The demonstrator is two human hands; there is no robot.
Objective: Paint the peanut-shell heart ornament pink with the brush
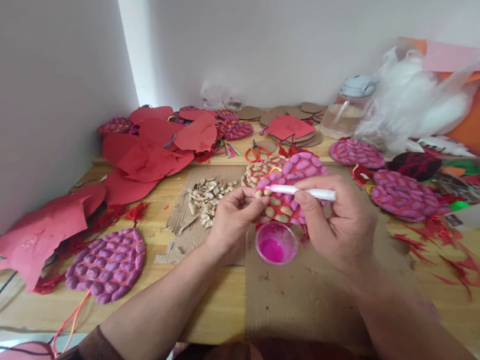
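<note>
My left hand (234, 215) grips the lower edge of a round red disc covered in peanut shells (289, 182), part painted pink, part still bare. My right hand (341, 224) pinches a white brush handle (301, 191) that lies across the disc, its tip pointing left. Just below the disc stands a small clear cup of pink paint (276, 243), between my two hands.
A pile of loose peanut shells (208, 194) lies on cardboard (296, 289) left of my hands. Finished pink discs (108, 266) (403, 195) (357, 153), red paper shapes (149, 155), orange scissors (256, 151), a clear bottle (346, 108) and plastic bags crowd the wooden table (472, 308).
</note>
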